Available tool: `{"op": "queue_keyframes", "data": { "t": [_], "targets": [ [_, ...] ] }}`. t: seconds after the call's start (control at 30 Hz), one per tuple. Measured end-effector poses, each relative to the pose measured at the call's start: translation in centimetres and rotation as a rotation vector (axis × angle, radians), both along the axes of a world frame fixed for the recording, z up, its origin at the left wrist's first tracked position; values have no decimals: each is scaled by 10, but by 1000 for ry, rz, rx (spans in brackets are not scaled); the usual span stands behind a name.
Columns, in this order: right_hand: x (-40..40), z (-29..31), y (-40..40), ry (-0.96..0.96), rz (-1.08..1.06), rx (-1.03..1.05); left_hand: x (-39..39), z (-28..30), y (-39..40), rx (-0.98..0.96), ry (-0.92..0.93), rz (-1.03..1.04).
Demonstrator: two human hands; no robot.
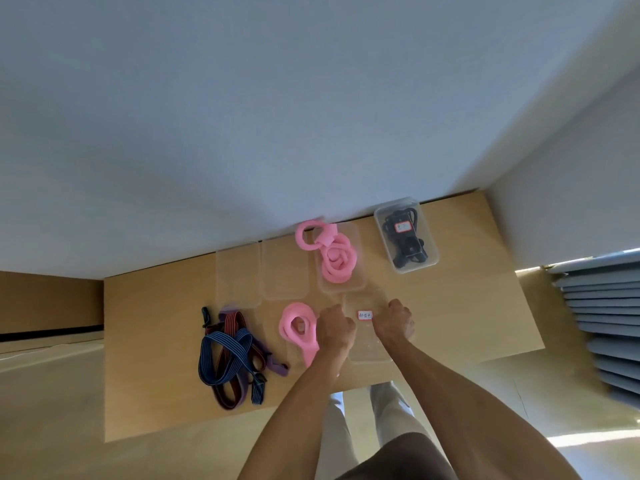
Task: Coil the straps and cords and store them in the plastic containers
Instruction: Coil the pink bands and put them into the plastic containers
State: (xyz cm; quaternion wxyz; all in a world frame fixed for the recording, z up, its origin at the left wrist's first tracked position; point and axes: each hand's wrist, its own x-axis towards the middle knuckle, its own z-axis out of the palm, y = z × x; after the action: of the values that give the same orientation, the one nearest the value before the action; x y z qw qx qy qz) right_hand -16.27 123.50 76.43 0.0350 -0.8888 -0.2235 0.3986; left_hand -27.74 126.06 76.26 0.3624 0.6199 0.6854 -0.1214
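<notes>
A clear labelled container (367, 327) sits near the front edge of a light wooden table (467, 323), seen from above. Both hands hold it: the left hand (334, 329) curls over its 9 o'clock side, the right hand (396, 322) over its 3 o'clock side. The piece has a small red-bordered label (365, 315); whether it is a lid or a tub cannot be told.

Touching the left hand, at 9 o'clock, lies a loose pink cord (299, 329). At 12 o'clock an open container (341, 259) holds a coiled pink cord (337, 259), one loop spilling over its far rim. At 1 o'clock a closed container (407, 237) holds black cords. Two empty clear containers (261, 271) stand side by side at 10 o'clock. Farther out at 9 o'clock is a tangle of blue, red and purple straps (230, 355), uncoiled.

The step in hand looks like readying this container for the nearby pink cord. Next, one hand likely must let go and gather that cord.

The container is close to the table's front edge; open tabletop lies at 3 o'clock. A wall borders the far side.
</notes>
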Motion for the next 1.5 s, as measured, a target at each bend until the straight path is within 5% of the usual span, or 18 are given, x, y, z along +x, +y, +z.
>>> {"op": "queue_keyframes", "data": {
  "t": [0.2,0.27,0.5,0.7,0.87,1.0,1.27,1.5],
  "targets": [
    [3,-8,7,-72,16,241,10,14,37,602,-249,199],
    [1,-7,19,-63,35,340,10,15,74,673,-241,173],
    [-14,-5,75,-4,-25,470,19,6,137,553,-78,75],
    [-14,-1,98,3,-83,496,13,15,133,689,-269,78],
    [-15,6,95,46,-138,529,4,27,106,786,-274,-210],
    [-15,7,88,44,-142,536,3,9,98,582,-136,-379],
    [-20,10,93,-109,171,803,8,-5,111,487,-105,-445],
    [-14,4,82,-311,421,902,-12,8,105,646,-257,-358]
  ]
}}
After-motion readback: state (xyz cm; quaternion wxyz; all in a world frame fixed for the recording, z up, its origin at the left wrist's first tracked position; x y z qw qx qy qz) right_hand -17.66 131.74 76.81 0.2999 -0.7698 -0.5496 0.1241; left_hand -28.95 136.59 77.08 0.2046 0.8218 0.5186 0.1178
